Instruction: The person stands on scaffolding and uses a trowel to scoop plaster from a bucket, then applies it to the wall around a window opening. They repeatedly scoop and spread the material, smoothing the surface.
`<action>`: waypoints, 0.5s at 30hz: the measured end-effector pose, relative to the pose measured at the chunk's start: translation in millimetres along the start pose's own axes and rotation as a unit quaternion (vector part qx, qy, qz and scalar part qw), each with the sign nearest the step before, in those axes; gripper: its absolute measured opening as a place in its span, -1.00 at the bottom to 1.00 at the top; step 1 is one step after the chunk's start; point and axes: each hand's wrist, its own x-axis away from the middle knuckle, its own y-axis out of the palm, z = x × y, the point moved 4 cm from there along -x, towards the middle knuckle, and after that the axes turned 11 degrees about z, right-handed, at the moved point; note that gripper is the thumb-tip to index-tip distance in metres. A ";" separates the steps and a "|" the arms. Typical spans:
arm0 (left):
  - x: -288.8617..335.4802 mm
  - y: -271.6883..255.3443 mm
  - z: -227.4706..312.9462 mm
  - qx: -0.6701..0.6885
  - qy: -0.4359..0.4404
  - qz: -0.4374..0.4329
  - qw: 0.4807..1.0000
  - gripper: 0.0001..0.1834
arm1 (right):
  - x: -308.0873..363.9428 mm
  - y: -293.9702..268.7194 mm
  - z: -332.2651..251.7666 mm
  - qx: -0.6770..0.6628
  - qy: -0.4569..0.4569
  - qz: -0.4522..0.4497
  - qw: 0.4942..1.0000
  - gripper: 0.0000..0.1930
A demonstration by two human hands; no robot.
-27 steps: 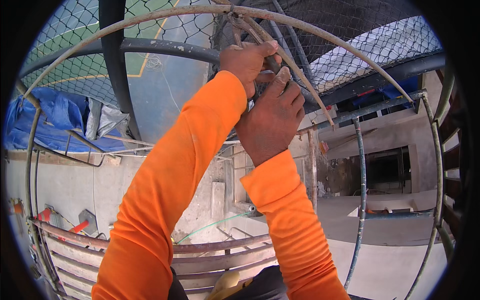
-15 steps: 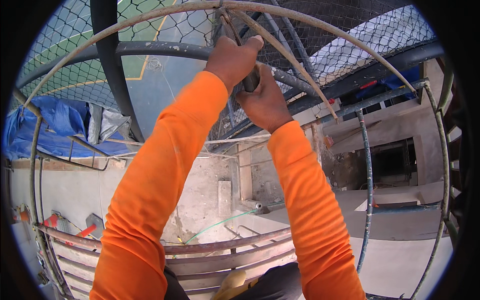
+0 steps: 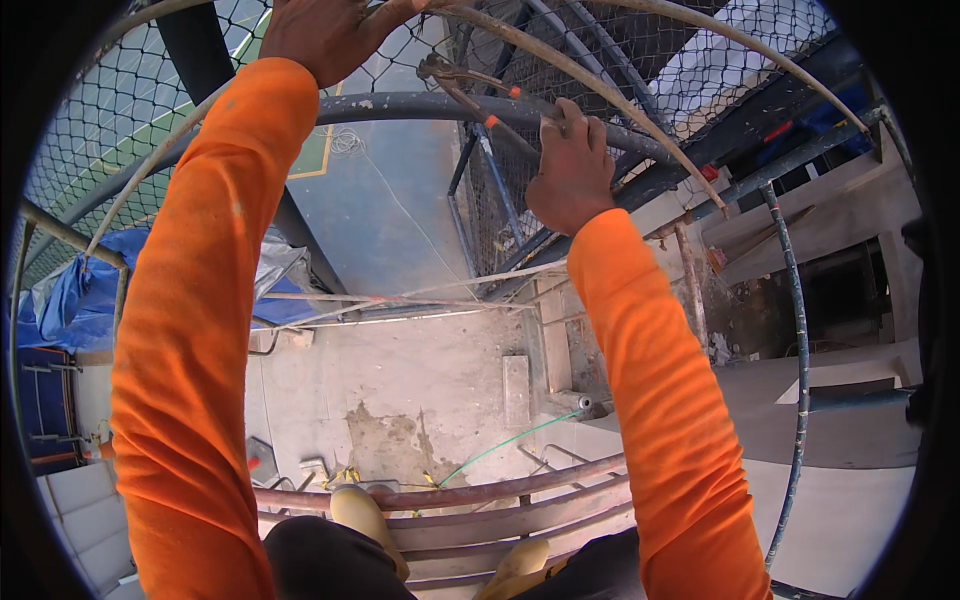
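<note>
At the top edge, my left hand (image 3: 325,35) is by the wire mesh and the pale scaffold pipe. Its thumb stretches to the right, while the other fingers are cut off by the picture's edge. My right hand (image 3: 575,170) is closed around the handles of pincers (image 3: 455,80) with orange bands. The jaws point up and left, in front of the black chain-link mesh (image 3: 385,60) and just above the dark curved pipe (image 3: 400,106). No wire can be made out between the jaws.
My pale yellow boots (image 3: 362,520) are on a slatted platform (image 3: 450,538) high above a concrete floor (image 3: 400,370). Scaffold bars (image 3: 790,290) stand at right. Blue tarpaulin (image 3: 85,290) hangs at left. A green hose (image 3: 505,443) lies below, and a court (image 3: 370,210) extends beyond the mesh.
My hands were close together at the top middle. The left has moved up and left, the right slightly right and down, with the pincers now showing. The view has shifted.
</note>
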 end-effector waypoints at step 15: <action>-5.2 89.0 -35.5 -0.051 -0.015 -0.120 0.991 -0.25 | 340.7 -120.7 36.7 -0.278 0.112 -0.318 0.900 -0.31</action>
